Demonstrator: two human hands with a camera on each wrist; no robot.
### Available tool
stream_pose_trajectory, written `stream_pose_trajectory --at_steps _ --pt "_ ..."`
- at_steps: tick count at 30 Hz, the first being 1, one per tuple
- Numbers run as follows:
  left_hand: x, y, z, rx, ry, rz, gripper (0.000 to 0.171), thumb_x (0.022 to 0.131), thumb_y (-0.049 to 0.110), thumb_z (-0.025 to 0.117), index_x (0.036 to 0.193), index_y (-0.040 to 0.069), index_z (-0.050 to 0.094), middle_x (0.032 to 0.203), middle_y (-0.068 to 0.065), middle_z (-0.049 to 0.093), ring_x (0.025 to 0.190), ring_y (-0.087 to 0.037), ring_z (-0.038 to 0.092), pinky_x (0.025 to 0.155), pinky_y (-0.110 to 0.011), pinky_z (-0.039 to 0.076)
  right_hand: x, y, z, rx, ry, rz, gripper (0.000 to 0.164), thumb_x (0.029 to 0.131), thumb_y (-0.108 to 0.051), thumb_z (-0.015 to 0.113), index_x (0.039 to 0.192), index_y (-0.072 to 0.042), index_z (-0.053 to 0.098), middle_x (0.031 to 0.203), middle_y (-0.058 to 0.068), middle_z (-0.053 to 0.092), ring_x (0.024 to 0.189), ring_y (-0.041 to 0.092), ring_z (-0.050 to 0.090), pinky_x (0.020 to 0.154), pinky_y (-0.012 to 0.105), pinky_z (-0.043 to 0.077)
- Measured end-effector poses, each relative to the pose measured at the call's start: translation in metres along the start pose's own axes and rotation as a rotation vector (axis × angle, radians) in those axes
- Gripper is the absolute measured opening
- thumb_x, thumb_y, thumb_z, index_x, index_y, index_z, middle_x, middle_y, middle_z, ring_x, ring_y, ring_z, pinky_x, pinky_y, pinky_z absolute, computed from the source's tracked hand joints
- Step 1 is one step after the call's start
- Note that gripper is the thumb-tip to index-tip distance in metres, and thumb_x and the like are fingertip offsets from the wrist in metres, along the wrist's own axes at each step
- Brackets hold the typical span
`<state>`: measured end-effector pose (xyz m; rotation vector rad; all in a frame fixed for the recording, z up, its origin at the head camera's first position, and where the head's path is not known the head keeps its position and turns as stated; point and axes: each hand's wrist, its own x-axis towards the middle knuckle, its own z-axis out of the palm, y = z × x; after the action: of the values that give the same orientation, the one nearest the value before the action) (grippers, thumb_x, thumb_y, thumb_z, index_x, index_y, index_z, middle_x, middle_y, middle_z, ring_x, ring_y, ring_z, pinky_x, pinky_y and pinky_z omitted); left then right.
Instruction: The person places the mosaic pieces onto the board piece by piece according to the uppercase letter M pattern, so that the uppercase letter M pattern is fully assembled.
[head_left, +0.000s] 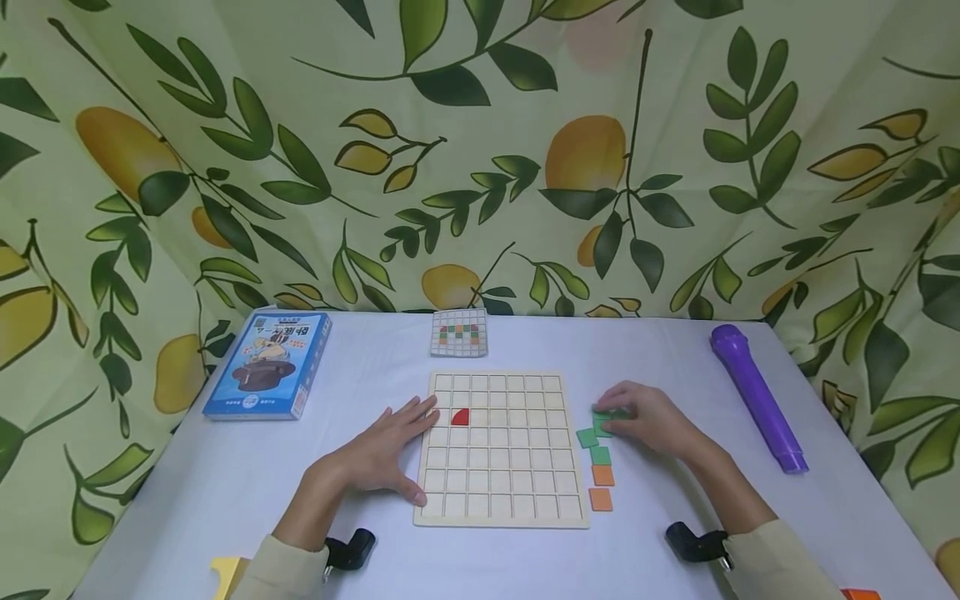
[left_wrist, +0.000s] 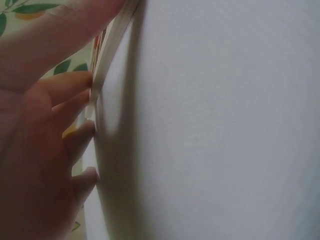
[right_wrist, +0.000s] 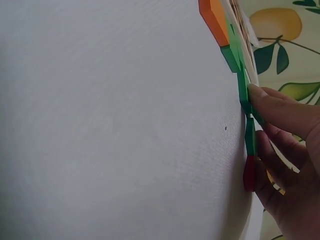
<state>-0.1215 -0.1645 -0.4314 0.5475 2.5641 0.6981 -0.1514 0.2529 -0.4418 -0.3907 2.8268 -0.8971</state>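
Observation:
A pale wooden grid board point(head_left: 517, 482) lies flat in the middle, with one red quarter-round tile point(head_left: 461, 417) in a cell at its upper left. My left hand point(head_left: 386, 450), fingers spread, rests at the board's left edge, thumb by the lower corner; the left wrist view shows the fingertips point(left_wrist: 88, 127) along that side. Right of the board, my right hand point(head_left: 651, 419) pinches a green square tile point(head_left: 602, 427) between thumb and fingers. More green tiles point(head_left: 588, 438) and orange tiles point(head_left: 602, 475) lie nearby. In the right wrist view a red tile point(right_wrist: 249, 175) sits under the fingers.
A small pattern card point(head_left: 459, 333) with coloured squares stands behind the board. A blue box point(head_left: 268, 367) lies at the back left and a purple cylinder point(head_left: 759, 400) at the right. A yellow piece point(head_left: 227, 575) shows at the front left, beside the left sleeve.

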Motion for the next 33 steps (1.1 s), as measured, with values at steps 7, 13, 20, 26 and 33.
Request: stream_pose_trajectory --at_steps 7,13,20,26,33 --pt "0.0 0.001 -0.001 -0.009 0.002 -0.005 0.118 0.06 0.043 0.097 0.158 0.013 0.038 0.173 0.0 0.021 0.163 -0.029 0.01 0.133 -0.056 0.009 0.002 0.0 0.0 -0.029 0.024 -0.026 0.025 0.082 -0.007 0.082 0.106 -0.012 0.081 0.106 0.003 0.072 0.106 0.025 0.065 0.096 0.047 0.057" --pt "0.0 0.001 -0.001 -0.012 0.001 -0.004 0.118 0.06 0.042 0.098 0.158 0.013 0.038 0.173 0.0 0.021 0.163 -0.029 0.011 0.134 -0.056 0.009 0.003 -0.001 -0.001 -0.044 0.045 -0.047 0.025 0.082 -0.006 0.082 0.106 -0.012 0.081 0.106 0.003 0.073 0.106 0.026 0.067 0.096 0.047 0.058" --pt "0.0 0.001 0.0 -0.012 0.001 -0.001 0.118 0.061 0.042 0.097 0.158 0.013 0.038 0.173 0.0 0.021 0.163 -0.029 0.011 0.133 -0.056 0.009 0.004 -0.004 -0.004 -0.015 0.054 -0.06 0.026 0.083 -0.007 0.081 0.108 -0.014 0.081 0.109 0.003 0.074 0.108 0.026 0.067 0.096 0.045 0.058" --pt "0.0 0.001 0.0 -0.013 0.001 -0.005 0.118 0.06 0.042 0.097 0.158 0.014 0.038 0.173 0.001 0.02 0.163 -0.028 0.01 0.134 -0.055 0.009 0.006 -0.008 -0.002 0.016 0.049 -0.07 0.026 0.084 -0.009 0.081 0.11 -0.013 0.08 0.112 0.005 0.076 0.111 0.028 0.068 0.099 0.048 0.058" --pt "0.0 0.0 0.0 -0.017 0.004 -0.001 0.119 0.06 0.043 0.097 0.158 0.013 0.038 0.173 0.0 0.021 0.163 -0.029 0.01 0.133 -0.056 0.009 0.013 -0.014 0.005 0.05 0.034 -0.122 0.027 0.084 -0.011 0.081 0.111 -0.012 0.08 0.114 0.006 0.077 0.11 0.027 0.07 0.092 0.03 0.06"
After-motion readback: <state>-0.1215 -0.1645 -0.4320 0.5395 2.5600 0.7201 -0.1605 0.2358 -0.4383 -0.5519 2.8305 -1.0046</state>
